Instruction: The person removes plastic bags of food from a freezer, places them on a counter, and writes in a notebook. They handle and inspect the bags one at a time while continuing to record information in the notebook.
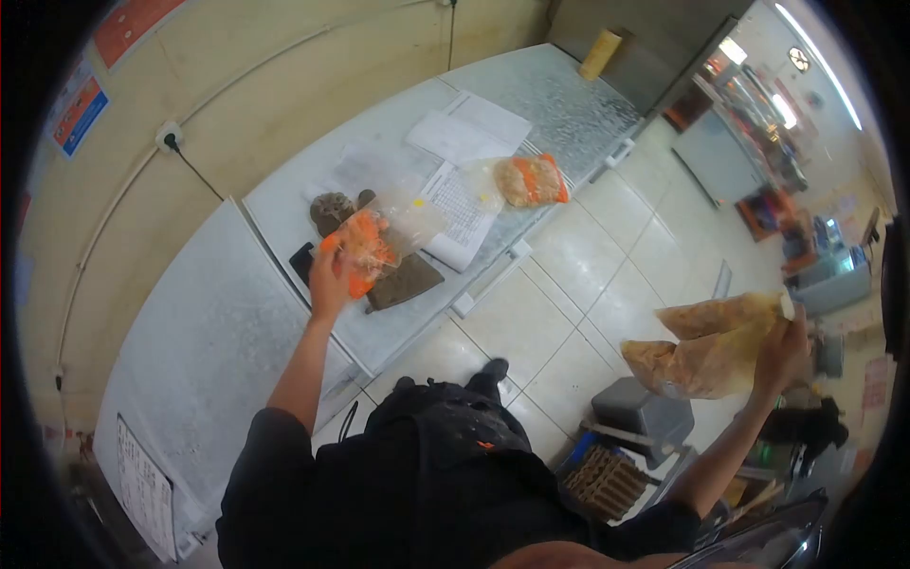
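Note:
My left hand (329, 284) is closed on the edge of a clear and orange plastic bag (365, 248), held over the white worktop. Its contents are hard to make out. Beneath and beside that bag lie a grey-brown cloth (406, 282) and a crumpled grey-brown knit item (330, 212). Out to the right, my right hand (783, 355) grips the gathered tops of two clear plastic bags (711, 351). They hang over the floor with tan-brown contents. Another clear and orange bag (531, 180) of pale food lies near the worktop's front edge.
Open papers (463, 213) and a notebook (474, 128) lie on the white chest-style worktop (190, 360). A dark phone-like object (301, 261) is near my left hand. At my right stand a grey bin-like box (640, 417) and stacked brown egg trays (607, 482). Pale tiles (531, 313) cover the floor.

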Action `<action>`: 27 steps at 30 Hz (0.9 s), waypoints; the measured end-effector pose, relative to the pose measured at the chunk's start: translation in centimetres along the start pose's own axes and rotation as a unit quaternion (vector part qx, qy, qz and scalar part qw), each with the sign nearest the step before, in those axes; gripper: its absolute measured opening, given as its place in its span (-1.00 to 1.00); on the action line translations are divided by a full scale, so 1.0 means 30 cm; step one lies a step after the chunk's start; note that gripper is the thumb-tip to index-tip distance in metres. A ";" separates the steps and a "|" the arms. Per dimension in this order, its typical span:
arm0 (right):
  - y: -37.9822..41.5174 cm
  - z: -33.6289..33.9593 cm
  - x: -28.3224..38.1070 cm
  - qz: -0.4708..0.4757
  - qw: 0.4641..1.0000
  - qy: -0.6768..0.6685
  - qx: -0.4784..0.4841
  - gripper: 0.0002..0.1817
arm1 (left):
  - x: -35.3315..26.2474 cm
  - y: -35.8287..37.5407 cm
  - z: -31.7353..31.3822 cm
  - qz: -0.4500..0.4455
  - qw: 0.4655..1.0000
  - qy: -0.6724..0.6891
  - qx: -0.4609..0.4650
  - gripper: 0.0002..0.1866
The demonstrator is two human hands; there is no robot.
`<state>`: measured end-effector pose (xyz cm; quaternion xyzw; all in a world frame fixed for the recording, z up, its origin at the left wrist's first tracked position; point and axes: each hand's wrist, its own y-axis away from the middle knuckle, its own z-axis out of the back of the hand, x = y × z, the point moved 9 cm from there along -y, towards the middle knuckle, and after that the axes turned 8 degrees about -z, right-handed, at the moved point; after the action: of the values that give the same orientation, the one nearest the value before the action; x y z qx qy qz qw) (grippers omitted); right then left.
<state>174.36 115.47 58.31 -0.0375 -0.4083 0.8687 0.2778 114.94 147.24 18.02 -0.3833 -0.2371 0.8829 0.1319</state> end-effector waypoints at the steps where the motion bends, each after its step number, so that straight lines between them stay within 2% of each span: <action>1: -0.053 -0.080 -0.035 0.014 1.000 0.001 -0.002 -0.84 | 0.025 -0.050 -0.008 -0.010 0.998 -0.056 -0.030 -0.64; 3: -0.154 -0.245 -0.096 0.038 0.999 -0.002 -0.007 -0.83 | 0.068 -0.132 0.008 0.109 0.990 -0.047 -0.071 -0.59; 5: -0.258 -0.419 -0.165 0.026 0.999 -0.033 0.025 -0.83 | 0.238 -0.180 0.001 0.160 0.977 -0.097 -0.102 -0.46; 7: -0.366 -0.586 -0.221 0.010 0.997 -0.065 0.051 -0.83 | 0.325 -0.240 0.016 0.245 0.954 -0.120 -0.127 -0.31; 8: -0.430 -0.674 -0.239 0.037 0.994 -0.092 0.051 -0.85 | 0.360 -0.270 0.013 0.286 0.939 -0.126 -0.143 -0.23; 11: -0.586 -0.908 -0.225 0.096 0.987 -0.119 0.050 -0.85 | 0.458 -0.315 0.007 0.406 0.875 -0.234 -0.123 0.01; 12: -0.633 -0.998 -0.231 0.083 0.987 -0.115 0.078 -0.84 | 0.482 -0.320 -0.013 0.449 0.860 -0.227 -0.084 0.13; 16: -0.809 -1.332 -0.230 0.099 0.981 -0.137 0.098 -0.78 | 0.530 -0.368 -0.102 0.561 0.797 -0.223 -0.004 0.12; 20: -0.927 -1.624 -0.190 0.066 0.974 -0.159 0.145 -0.72 | 0.623 -0.447 -0.183 0.596 0.770 -0.226 0.039 0.12; 23: -1.017 -1.897 -0.141 0.065 0.967 -0.155 0.192 -0.68 | 0.645 -0.463 -0.271 0.642 0.709 -0.247 0.159 0.06; 24: -1.036 -1.986 -0.127 0.071 0.963 -0.162 0.203 -0.68 | 0.698 -0.448 -0.283 0.635 0.708 -0.264 0.165 -0.05; 27: -1.056 -2.205 -0.045 0.094 0.951 -0.152 0.252 -0.68 | 0.770 -0.451 -0.298 0.621 0.708 -0.246 0.228 -0.10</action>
<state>209.15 176.54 37.33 0.1276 -0.2082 0.9610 0.1297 106.75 171.19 5.55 -0.1718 0.2391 0.8556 -0.4258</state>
